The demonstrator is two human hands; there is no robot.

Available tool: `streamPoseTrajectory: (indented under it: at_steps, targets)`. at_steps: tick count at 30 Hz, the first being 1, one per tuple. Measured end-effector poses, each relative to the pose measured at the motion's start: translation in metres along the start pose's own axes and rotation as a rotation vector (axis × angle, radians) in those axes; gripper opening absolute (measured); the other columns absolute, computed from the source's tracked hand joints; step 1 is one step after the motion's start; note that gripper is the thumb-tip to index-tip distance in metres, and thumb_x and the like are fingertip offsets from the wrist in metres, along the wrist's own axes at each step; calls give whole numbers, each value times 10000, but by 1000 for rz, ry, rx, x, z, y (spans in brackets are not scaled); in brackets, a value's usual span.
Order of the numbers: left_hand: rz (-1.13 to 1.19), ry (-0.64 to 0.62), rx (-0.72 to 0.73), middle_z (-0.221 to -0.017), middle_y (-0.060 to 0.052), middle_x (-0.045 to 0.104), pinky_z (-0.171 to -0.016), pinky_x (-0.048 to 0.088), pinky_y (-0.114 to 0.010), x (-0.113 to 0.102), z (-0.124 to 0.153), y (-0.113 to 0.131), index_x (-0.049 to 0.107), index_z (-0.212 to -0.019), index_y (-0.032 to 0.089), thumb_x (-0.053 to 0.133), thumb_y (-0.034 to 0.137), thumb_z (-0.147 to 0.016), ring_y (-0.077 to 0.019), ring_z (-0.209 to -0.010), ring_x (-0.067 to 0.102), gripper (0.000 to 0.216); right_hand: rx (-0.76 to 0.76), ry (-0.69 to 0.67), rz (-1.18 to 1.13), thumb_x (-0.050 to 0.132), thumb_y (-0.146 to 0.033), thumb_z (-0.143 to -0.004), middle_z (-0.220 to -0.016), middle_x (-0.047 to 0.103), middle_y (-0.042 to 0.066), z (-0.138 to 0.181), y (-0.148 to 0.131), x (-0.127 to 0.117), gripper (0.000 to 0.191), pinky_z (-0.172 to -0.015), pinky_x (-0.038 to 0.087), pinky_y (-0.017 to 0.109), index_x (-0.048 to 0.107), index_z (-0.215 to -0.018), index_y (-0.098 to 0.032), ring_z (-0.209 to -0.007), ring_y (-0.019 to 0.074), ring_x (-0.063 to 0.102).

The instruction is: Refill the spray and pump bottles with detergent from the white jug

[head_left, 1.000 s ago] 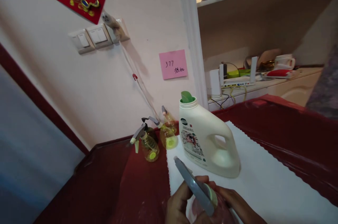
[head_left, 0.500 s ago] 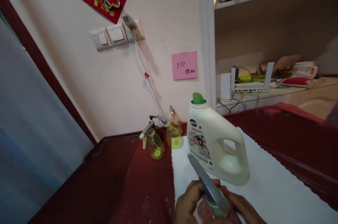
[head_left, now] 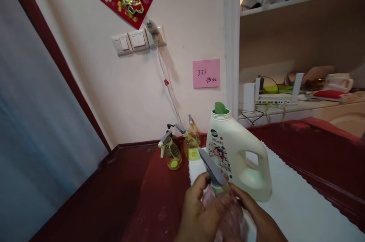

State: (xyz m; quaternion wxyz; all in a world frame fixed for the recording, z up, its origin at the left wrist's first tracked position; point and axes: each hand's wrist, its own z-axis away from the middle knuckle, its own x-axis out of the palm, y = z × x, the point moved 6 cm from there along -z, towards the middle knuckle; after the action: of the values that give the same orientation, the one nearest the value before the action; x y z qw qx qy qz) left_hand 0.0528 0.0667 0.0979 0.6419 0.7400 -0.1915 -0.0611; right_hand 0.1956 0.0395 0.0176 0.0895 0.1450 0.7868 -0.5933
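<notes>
Both hands are closed on a pink see-through spray bottle (head_left: pixel 232 217) with a grey trigger head (head_left: pixel 212 167), close to me at the bottom of the view. My left hand (head_left: pixel 198 211) wraps its near side, thumb over the neck. From the far right, my right hand (head_left: pixel 252 207) grips the bottle, its fingertips partly hidden. Just beyond stands a large cream detergent jug (head_left: pixel 238 158), uncapped, with a green spout in its mouth. Something white shows beside the bottle under my right hand; I cannot make out what it is.
Several yellowish spray bottles (head_left: pixel 173 156) stand against the wall, left of the jug. A white cloth (head_left: pixel 296 196) with a scalloped edge covers part of the dark red table (head_left: pixel 114 188). A white router (head_left: pixel 278 97) sits on the shelf at right.
The spray bottle has come up a little and to the left with both hands, and more of its pink body shows. The view has shifted slightly; jug and other bottles stay put.
</notes>
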Motion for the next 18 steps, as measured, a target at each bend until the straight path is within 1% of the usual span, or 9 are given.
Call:
streamPoseTrajectory:
  at_steps: [2,5,7,9,11,13,16,18]
  targets:
    - [68,-11,9,-1133,-122,758,-979,510,-413,-3,-6,7,723,-1118,175,811,452,-776,-302,-1081,689,448,-7,-21,-9,764,-379,-713,-1480,538,127,-11,-3,10,803,-1148,413,520,508,-1459,-234,-1376,352,491]
    - [134,4,17,-1186,-124,742,-1000,504,-423,-16,-14,8,686,-1183,186,800,366,-806,-295,-1102,688,433,-2,-16,-69,761,-364,-704,-1511,495,136,-29,-4,29,828,-1187,344,538,467,-1465,-220,-1410,328,447]
    - [125,50,41,-1230,-136,725,-1035,485,-433,-29,-17,6,667,-1222,190,802,349,-808,-302,-1149,669,463,-29,-21,-108,751,-364,-705,-1515,483,140,-40,-8,42,828,-1200,310,544,451,-1462,-218,-1416,320,433]
    - [102,123,62,-1261,-149,710,-1054,475,-434,-44,-19,5,658,-1236,187,821,356,-789,-316,-1194,648,505,-54,-27,-125,742,-354,-704,-1512,481,142,-49,-14,52,824,-1206,286,545,443,-1460,-218,-1416,317,426]
    - [95,195,79,-1276,-166,698,-1055,478,-444,-57,-18,5,644,-1245,177,841,361,-767,-332,-1214,639,549,-64,-8,-135,738,-362,-707,-1497,492,146,-57,-19,58,814,-1202,285,543,446,-1452,-211,-1403,321,435]
    - [76,240,73,-1287,-180,686,-1048,484,-459,-68,-16,6,618,-1267,173,832,358,-779,-338,-1214,642,564,-56,7,-152,748,-374,-708,-1477,510,146,-64,-21,64,811,-1191,299,532,452,-1443,-203,-1383,321,452]
    - [-11,299,52,-1301,-179,672,-1038,490,-461,-84,-9,4,621,-1256,178,812,373,-795,-338,-1218,637,535,-23,44,-175,761,-348,-682,-1456,528,142,-76,-15,71,816,-1175,317,516,460,-1426,-197,-1366,323,462]
    - [-73,373,53,-1300,-165,674,-1033,492,-451,-98,-1,1,657,-1207,183,831,409,-754,-343,-1226,624,536,-11,56,-186,760,-331,-658,-1468,517,147,-85,-8,78,840,-1170,321,521,451,-1428,-195,-1375,333,451]
